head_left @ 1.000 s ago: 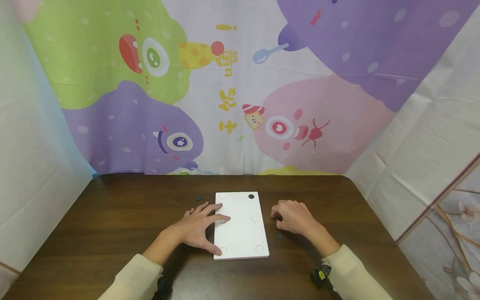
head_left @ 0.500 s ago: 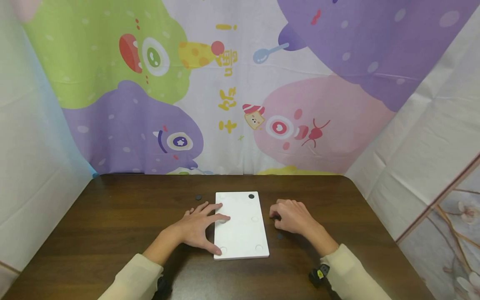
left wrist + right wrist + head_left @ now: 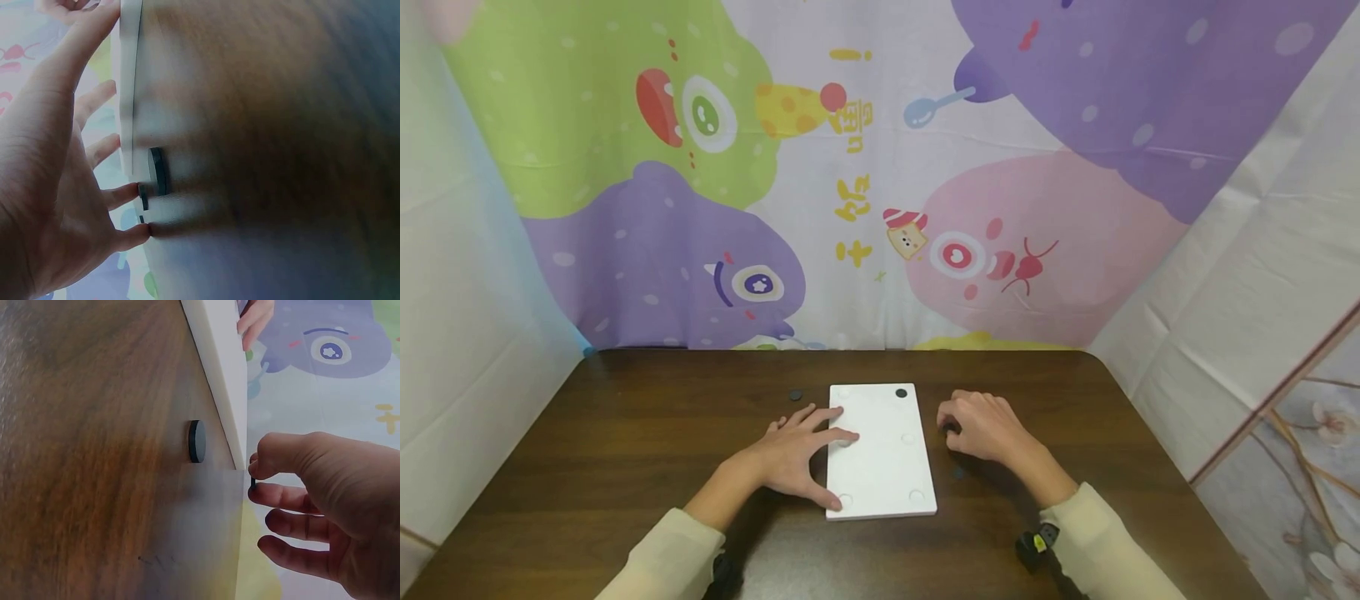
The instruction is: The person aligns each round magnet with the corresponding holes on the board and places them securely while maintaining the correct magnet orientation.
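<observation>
A white rectangular board [image 3: 880,471] with shallow round recesses lies on the dark wooden table. One black disc [image 3: 901,393] sits in its far right recess. My left hand [image 3: 793,458] is spread over the board's left side, thumb and fingertips resting on it. To the right of the board, my right hand [image 3: 988,429] pinches a small black disc [image 3: 253,483] between thumb and finger, mostly hidden in the head view. Another black disc [image 3: 197,441] lies on the table close to the board's right edge. In the left wrist view, a black disc [image 3: 159,172] rests near my left fingers.
Beyond the left fingertips, a black disc [image 3: 795,396] lies on the table [image 3: 625,450]. A printed cartoon curtain [image 3: 880,317] hangs behind the table's back edge, with pale cloth on both sides. Black wrist cameras [image 3: 1036,543] sit at the sleeves.
My right hand has shifted slightly left and away from me, toward the board's far side. The left hand and the board stay in place.
</observation>
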`<state>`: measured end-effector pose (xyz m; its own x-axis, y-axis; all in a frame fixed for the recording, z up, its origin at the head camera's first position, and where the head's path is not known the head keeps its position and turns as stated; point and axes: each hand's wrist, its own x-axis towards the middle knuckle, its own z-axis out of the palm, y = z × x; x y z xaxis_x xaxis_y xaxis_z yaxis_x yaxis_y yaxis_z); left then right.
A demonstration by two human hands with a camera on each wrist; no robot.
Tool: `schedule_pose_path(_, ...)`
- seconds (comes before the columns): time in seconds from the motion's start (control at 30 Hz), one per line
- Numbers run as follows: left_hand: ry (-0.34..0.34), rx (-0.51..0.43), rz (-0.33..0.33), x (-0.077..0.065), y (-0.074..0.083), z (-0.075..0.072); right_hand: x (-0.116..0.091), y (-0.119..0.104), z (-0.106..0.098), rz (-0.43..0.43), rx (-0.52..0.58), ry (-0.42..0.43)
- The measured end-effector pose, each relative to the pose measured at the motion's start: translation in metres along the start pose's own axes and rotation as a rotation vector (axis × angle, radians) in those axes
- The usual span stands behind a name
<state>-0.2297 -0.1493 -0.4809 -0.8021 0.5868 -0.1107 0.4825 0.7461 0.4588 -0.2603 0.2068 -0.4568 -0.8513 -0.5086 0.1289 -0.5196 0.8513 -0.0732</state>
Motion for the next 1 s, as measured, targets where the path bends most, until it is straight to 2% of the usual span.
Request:
schedule_pose_path(0.23, 0.000, -0.005, 0.001, 0.000, 0.000, 0.001, -0.001, 0.000, 0.000, -0.006, 0.011, 0.011)
schedule_pose_path(0.57, 0.001, 0.002, 0.000, 0.000, 0.000, 0.001, 0.001, -0.005, 0.004, -0.040, 0.022, 0.069)
schedule_pose_path(1.0, -0.002, 0.004, -0.006, 0.001, -0.001, 0.001, 0.006, -0.015, 0.007, -0.056, 0.058, 0.058)
